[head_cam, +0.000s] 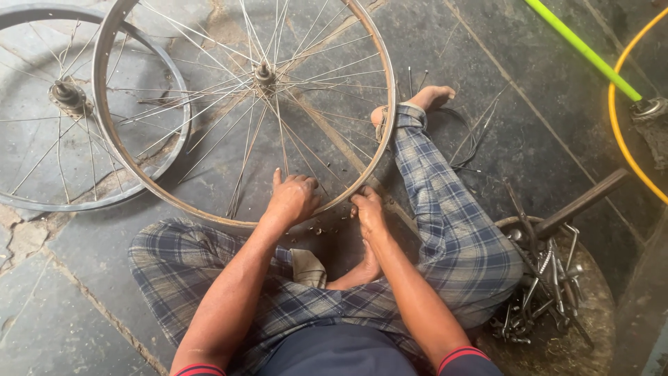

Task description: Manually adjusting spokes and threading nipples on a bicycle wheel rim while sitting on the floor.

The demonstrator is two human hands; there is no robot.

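Observation:
A spoked bicycle wheel rim (pixel 104 132) stands tilted on the stone floor in front of me, its hub (pixel 264 74) up in the middle. My left hand (pixel 292 198) is curled over the spokes just inside the lower rim. My right hand (pixel 367 209) pinches the rim's lower right edge, fingers closed on it. I sit on the floor in checked trousers, my right leg (pixel 431 195) stretched beside the wheel. Small metal bits (pixel 321 230) lie under the rim between my hands.
A second spoked wheel (pixel 62 97) lies flat at the left, partly behind the first. A round tray (pixel 598 306) of spanners and tools sits at my right. Loose spokes (pixel 473 139) lie beyond my foot. A green-yellow pole (pixel 581 49) and yellow hoop (pixel 619 132) are at far right.

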